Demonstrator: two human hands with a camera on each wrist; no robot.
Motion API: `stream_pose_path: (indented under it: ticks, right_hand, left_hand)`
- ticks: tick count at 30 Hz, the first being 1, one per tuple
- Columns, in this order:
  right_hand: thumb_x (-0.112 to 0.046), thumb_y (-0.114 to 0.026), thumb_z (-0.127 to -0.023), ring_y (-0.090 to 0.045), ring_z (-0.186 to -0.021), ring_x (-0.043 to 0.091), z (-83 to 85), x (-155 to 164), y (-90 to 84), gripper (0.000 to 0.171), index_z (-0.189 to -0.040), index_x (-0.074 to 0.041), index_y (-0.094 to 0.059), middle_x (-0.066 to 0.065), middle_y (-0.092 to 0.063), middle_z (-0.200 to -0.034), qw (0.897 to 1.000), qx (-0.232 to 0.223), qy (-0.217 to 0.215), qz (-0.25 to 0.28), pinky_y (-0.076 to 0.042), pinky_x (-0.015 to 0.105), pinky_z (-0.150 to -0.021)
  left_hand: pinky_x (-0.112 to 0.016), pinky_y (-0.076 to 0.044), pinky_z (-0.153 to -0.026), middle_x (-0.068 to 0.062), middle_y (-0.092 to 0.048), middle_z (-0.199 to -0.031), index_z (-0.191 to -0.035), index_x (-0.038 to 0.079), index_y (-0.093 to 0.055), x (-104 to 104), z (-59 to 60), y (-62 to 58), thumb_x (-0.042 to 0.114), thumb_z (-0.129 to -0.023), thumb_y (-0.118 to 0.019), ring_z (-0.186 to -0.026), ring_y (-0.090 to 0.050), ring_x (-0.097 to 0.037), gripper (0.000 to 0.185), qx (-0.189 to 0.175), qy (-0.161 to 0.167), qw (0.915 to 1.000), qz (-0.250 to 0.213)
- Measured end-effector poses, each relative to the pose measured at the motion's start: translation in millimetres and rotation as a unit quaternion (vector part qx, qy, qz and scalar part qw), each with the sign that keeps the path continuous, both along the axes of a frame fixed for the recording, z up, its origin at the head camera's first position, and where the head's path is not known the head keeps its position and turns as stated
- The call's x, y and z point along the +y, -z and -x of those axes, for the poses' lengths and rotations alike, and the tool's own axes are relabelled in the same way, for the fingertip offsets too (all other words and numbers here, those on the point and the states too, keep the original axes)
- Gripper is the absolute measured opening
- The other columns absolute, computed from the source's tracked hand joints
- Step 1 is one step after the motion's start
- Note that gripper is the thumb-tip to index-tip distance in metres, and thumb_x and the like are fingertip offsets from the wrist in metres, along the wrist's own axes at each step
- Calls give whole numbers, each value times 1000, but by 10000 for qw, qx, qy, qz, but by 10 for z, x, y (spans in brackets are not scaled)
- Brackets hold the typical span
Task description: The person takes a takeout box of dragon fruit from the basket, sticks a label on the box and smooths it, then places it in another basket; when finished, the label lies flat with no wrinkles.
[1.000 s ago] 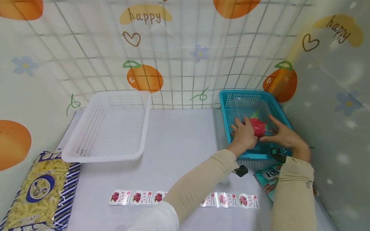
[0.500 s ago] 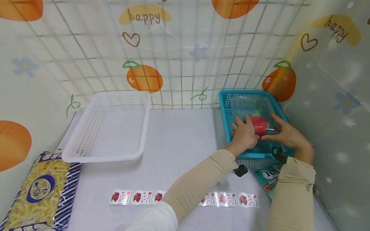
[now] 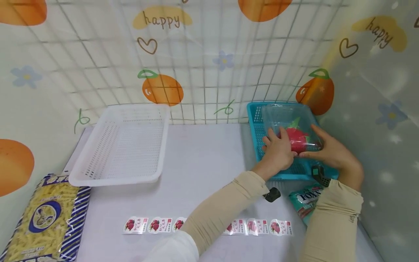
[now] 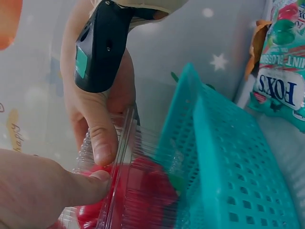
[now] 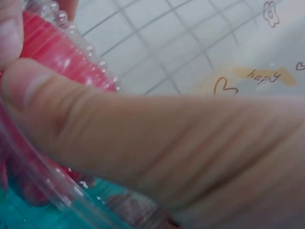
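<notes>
A clear plastic clamshell box (image 3: pixel 288 112) with a red dragon fruit (image 3: pixel 296 140) inside is above the blue basket (image 3: pixel 256 136) in the head view. My left hand (image 3: pixel 277 151) holds the box at its left near side, fingers spread along the wall. From the right, my right hand (image 3: pixel 337 153) grips the near right corner. Both thumbs lie close together at the box's near edge. In the left wrist view the left thumb (image 4: pixel 86 186) and right thumb (image 4: pixel 102 143) press by the seam of the box. The right wrist view shows the right thumb (image 5: pixel 95 119) across the plastic.
A white basket (image 3: pixel 160 153) stands on the left of the table. A pasta bag (image 3: pixel 49 218) lies at the front left. Fruit stickers (image 3: pixel 159 225) form a row along the front, partly behind the left sleeve. A green FOX'S bag (image 3: pixel 304 202) lies beside the right forearm.
Both hands have shifted slightly right with the box, which also appears a little higher in the head view. The dragon fruit moves along with it. The hold looks the same.
</notes>
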State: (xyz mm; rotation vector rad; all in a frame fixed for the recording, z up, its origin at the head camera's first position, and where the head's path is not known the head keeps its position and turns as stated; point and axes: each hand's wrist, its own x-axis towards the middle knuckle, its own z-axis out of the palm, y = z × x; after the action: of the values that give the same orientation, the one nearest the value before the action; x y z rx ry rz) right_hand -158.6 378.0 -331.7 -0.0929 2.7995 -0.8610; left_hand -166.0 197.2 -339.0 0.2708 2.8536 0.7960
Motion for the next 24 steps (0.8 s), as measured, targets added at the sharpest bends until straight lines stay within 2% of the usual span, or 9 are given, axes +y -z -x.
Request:
stream_pose_path:
  ticks: [5,13,24]
  right_hand:
    - [-47,-76,-90,-17,-145,63,-32,-47,-68,116,-164,-17,9,27,3,-169,10000,32,-27,31,-29,78,-106]
    - [-46,-73,-92,-26,-140,64,-77,-134,-158,113,-164,-18,10,26,2,-170,9999,53,-104,48,-31,78,-105]
    - [-46,-74,-92,-25,-141,64,-72,-290,-157,114,-163,-21,12,19,10,-171,9997,113,-168,129,-33,76,-105]
  left_hand:
    - [-37,-42,-110,-4,-17,-166,-163,23,-21,-44,-44,-57,49,-93,-66,-140,-31,-24,88,57,-67,10000,-20]
    - [-36,-42,-109,-4,-16,-166,-164,23,-19,-109,-97,-121,49,-94,-65,-140,-29,-23,87,146,-82,9998,75]
    - [-36,-41,-112,-3,-15,-168,-164,26,-18,-289,-125,-187,49,-94,-64,-143,-28,-24,87,81,-142,9998,89]
